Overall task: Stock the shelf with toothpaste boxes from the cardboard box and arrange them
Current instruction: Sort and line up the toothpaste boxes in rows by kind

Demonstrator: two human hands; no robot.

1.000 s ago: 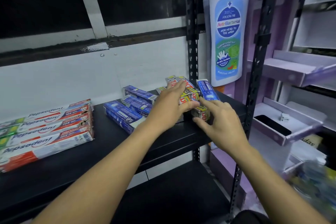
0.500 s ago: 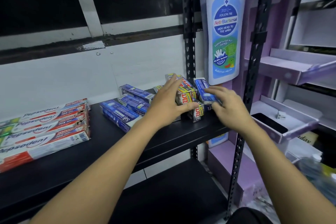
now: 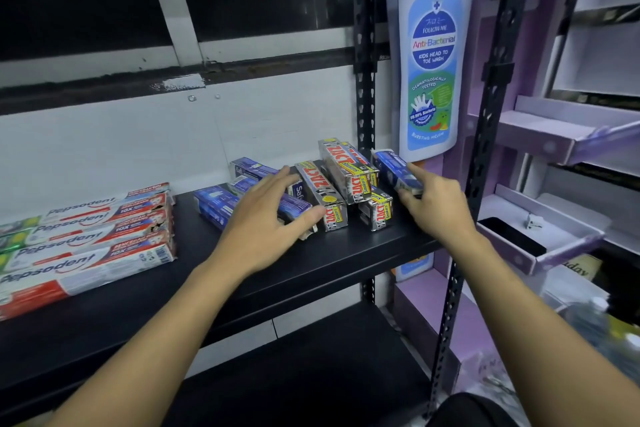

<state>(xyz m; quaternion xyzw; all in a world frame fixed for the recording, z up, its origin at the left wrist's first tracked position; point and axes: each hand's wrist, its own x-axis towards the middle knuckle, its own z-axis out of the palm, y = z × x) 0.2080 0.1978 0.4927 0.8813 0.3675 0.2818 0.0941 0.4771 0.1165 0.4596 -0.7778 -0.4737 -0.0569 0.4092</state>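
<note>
Toothpaste box point(image 3: 388, 165) is pinched in the right hand point(image 3: 437, 210) grip; left hand point(image 3: 263, 224) rests spread on neighbouring boxes point(image 3: 213, 207).

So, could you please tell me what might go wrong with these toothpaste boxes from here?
1. The blue toothpaste box that the right hand grips sits near the black metal shelf's right end; it might slip off there.
2. The silver-and-red Zact cartons lie loosely stacked and askew; the left hand, touching one, could topple them.
</note>
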